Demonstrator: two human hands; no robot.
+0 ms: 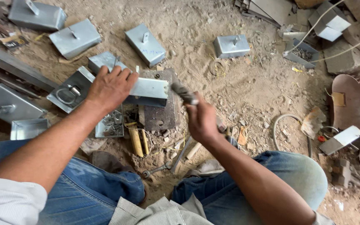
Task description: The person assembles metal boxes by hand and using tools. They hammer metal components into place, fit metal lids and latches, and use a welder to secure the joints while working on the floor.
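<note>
My left hand (pixel 110 86) presses down on a folded sheet-metal piece (pixel 148 88) that lies across a dark steel block (pixel 160 112) on the dirt floor. My right hand (pixel 201 121) grips the handle of a hammer (pixel 184 93), whose blurred head hovers beside the right end of the metal piece. I sit low, with both denim-clad knees spread to either side of the block.
Several finished grey metal boxes (pixel 146 44) with small handles lie on the dirt around the block. A small tray of fasteners (pixel 110 124) sits under my left wrist. A spanner (pixel 157 169) lies between my legs. Scrap metal and cables crowd the right side.
</note>
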